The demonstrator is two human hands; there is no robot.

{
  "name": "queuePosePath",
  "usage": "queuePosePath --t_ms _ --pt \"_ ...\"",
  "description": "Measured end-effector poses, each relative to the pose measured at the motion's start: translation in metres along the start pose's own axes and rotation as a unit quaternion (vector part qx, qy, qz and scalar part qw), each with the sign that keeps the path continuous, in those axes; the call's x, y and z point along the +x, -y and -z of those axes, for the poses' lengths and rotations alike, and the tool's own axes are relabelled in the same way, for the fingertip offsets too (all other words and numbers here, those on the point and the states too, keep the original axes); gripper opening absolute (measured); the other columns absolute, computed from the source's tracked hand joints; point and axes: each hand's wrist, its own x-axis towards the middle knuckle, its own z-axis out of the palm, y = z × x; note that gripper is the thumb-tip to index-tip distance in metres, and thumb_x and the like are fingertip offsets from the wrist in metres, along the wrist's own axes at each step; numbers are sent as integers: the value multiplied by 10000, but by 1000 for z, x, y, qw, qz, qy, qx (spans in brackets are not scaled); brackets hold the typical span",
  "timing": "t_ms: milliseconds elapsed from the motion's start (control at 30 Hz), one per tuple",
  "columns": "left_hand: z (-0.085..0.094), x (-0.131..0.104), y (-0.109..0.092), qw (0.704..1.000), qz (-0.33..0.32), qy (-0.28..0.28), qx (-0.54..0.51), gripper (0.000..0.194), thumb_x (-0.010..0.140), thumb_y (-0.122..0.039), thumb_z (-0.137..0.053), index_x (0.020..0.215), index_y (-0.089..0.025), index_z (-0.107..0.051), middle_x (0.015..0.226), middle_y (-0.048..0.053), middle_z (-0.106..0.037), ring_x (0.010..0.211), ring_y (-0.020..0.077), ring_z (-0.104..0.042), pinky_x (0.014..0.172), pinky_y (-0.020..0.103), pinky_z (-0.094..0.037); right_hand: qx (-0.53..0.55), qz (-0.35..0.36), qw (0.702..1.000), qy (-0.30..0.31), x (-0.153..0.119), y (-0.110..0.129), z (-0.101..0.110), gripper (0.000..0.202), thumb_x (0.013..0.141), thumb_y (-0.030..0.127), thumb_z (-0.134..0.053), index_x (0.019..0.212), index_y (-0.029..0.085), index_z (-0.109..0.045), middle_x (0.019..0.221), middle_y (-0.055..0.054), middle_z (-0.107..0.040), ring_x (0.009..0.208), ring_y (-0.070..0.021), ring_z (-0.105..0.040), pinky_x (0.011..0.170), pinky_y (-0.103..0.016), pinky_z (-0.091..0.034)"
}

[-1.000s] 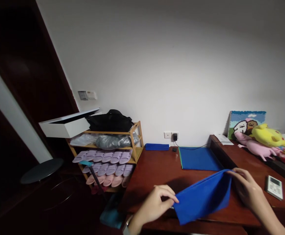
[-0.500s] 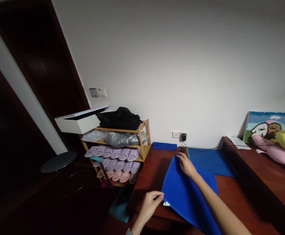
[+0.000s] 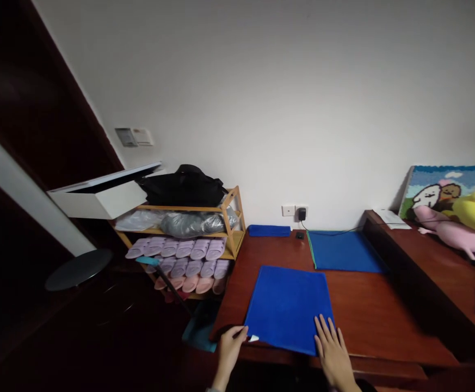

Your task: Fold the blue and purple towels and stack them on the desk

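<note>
A blue cloth [image 3: 288,307] lies spread flat on the reddish-brown wooden table [image 3: 368,321], with a small white tag [image 3: 254,338] at its near left corner. My left hand [image 3: 231,348] pinches that corner between thumb and fingers. On the near right part of the cloth rests my right hand [image 3: 331,345], palm down, its fingers stretched out and slightly apart.
Behind lie a rolled blue cloth [image 3: 269,231] and a flat blue cloth with a green edge [image 3: 345,250]. A raised ledge on the right bears plush toys [image 3: 455,228] and a picture [image 3: 441,188]. Left of the table stands a slipper rack [image 3: 232,223].
The blue cloth has come down from hanging raised and folded to lying flat. My right hand has moved from its far edge to the near right, letting go and flattening. The view has shifted slightly.
</note>
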Motion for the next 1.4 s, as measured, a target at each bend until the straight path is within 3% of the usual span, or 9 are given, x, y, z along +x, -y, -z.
queuePosePath --t_ms 200,500,667,833,1000,1167,1267,1400 --pt "-7 -3 -2 1000 -11 -11 9 638 666 -814 -638 791 -205 -783 887 120 -811 925 333 -757 886 409 -581 5 22 997 68 40 6 43 593 1033 489 -217 1587 301 -311 1662 25 -273 1558 -238 -161 1272 -518 -156" --pt "-11 -10 -8 995 -49 -12 82 422 759 -628 -555 775 -245 -732 877 86 -809 921 298 -763 856 371 -585 47 7 998 50 -19 -27 43 597 1029 516 -259 1589 313 -295 1660 54 -233 1557 -245 -162 1276 -527 -176" --pt "-15 -13 -13 988 -78 1 130 257 755 -473 -563 720 -253 -691 804 48 -783 839 260 -754 810 337 -570 46 -8 998 44 -17 -28 44 605 1035 511 -210 1584 283 -323 1654 30 -271 1555 -241 -174 1279 -529 -154" --pt "-6 -12 -16 973 -95 37 207 130 786 -333 -595 742 -251 -685 782 16 -742 799 216 -724 769 287 -542 46 -28 998 13 24 -32 47 613 1036 471 -182 1564 240 -392 1644 -9 -331 1542 -231 -234 1274 -484 -179" --pt "1 10 -39 940 -130 35 312 222 881 -225 -484 825 -262 -696 923 35 -718 913 213 -694 854 305 -516 38 -71 996 47 104 -38 58 641 1026 436 -180 1592 172 -325 1669 -48 -283 1546 -235 -223 1259 -434 -205" --pt "-37 48 -70 922 -196 23 334 317 942 -250 -440 1065 -261 -732 1166 77 -715 1131 251 -656 1006 380 -510 33 -80 993 80 166 -33 49 675 1013 446 -212 1606 129 -263 1677 -76 -255 1554 -236 -192 1255 -439 -188" --pt "-68 75 -74 907 -216 20 362 391 980 -298 -417 1240 -247 -704 1377 84 -650 1295 259 -585 1106 408 -467 22 -81 993 83 173 -29 35 692 1000 463 -215 1607 134 -263 1683 -73 -231 1563 -242 -154 1267 -465 -121" --pt "-95 104 -60 887 -217 37 405 506 1020 -393 -398 1487 -243 -523 1614 84 -432 1495 277 -374 1214 469 -344 -5 -72 995 62 170 -32 18 720 996 484 -169 1613 120 -230 1691 -63 -195 1569 -236 -109 1274 -460 -83"
